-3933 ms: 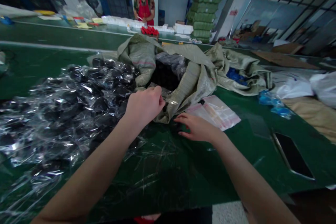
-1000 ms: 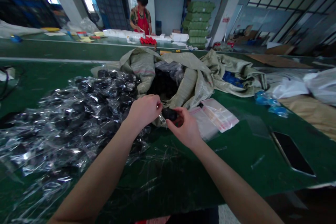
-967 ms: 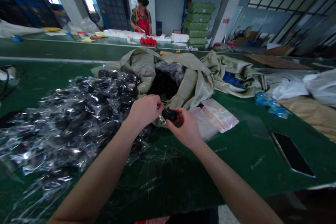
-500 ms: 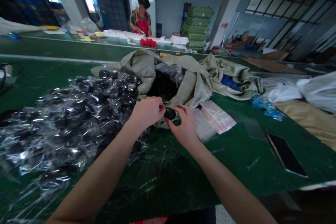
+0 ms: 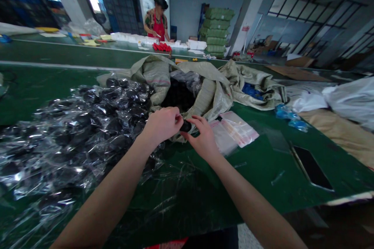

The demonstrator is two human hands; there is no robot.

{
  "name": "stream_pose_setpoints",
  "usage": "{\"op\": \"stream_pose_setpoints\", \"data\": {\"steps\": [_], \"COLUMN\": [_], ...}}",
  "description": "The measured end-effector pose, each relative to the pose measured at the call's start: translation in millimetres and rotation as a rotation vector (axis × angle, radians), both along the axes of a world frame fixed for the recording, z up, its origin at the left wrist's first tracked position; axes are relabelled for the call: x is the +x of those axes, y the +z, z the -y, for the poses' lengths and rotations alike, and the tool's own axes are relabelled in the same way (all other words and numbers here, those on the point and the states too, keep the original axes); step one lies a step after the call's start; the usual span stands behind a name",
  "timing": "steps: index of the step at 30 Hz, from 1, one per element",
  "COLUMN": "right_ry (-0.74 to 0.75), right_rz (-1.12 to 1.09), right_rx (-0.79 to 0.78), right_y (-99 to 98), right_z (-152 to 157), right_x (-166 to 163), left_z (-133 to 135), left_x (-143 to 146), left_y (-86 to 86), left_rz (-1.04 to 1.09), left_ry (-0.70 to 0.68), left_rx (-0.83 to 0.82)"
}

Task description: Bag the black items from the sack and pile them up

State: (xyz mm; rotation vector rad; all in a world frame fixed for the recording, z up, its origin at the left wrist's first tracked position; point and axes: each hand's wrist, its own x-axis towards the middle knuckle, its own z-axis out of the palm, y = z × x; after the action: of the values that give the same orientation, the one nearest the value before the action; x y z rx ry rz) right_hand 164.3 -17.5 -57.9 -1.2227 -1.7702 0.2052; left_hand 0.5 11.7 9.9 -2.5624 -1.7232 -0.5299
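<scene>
A small rounded black piece is held between my two hands, in front of the open mouth of a woven sack. My left hand is closed, with its fingertips pinching the piece's left end. Thumb and forefinger of my right hand close on its right side. What kind of part it is, I cannot tell. Inside the sack lie dark pieces, hard to make out. Left of my hands spreads a heap of black pieces in clear plastic bags. Flat clear bags lie right of my right hand.
A phone rests on the green table at the right. Blue crumpled plastic and a second woven sack lie behind it. Across the table a person in a red apron stands by white boxes.
The black piece has turned a little and shows less of its face between my fingers. My hands stay close together; the whole view has shifted slightly.
</scene>
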Motion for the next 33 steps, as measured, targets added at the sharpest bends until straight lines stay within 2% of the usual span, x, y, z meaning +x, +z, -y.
{"op": "stream_pose_setpoints", "data": {"steps": [4,8,13,16,19,23,27,30,33], "right_ry": [-0.061,0.003,0.145,0.224,0.236,0.225,0.186,0.095,-0.021], "right_rz": [-0.096,-0.092,-0.198,-0.258,-0.332,-0.420,-0.469,-0.467,-0.356], "right_rx": [0.011,-0.032,-0.201,-0.284,-0.419,-0.530,-0.562,-0.555,-0.479], "right_y": [-2.1,-3.2,3.9,14.7,29.0,49.4,63.5,67.2,70.8], "right_z": [-2.3,-2.7,-9.0,-15.9,-22.4,-28.9,-36.3,-42.6,-44.6], "right_x": [-1.2,-2.0,-0.5,2.4,6.5,11.8,12.7,8.9,3.4], "left_z": [1.6,3.2,-0.3,-4.6,-7.9,-9.7,-9.5,-8.2,-6.7], "left_x": [1.0,3.9,5.7,3.9,1.3,-0.9,-1.9,-2.9,-4.7], "left_y": [0.5,-0.9,-3.8,-4.8,-5.2,-5.4,-3.6,-1.3,0.8], "left_rz": [0.016,0.050,0.098,0.146,0.189,0.246,0.293,0.311,0.316], "left_ry": [-0.034,-0.015,0.022,0.048,0.093,0.105,0.093,0.102,0.145], "left_rx": [-0.013,0.017,0.022,0.022,0.003,-0.026,-0.036,-0.042,-0.045]}}
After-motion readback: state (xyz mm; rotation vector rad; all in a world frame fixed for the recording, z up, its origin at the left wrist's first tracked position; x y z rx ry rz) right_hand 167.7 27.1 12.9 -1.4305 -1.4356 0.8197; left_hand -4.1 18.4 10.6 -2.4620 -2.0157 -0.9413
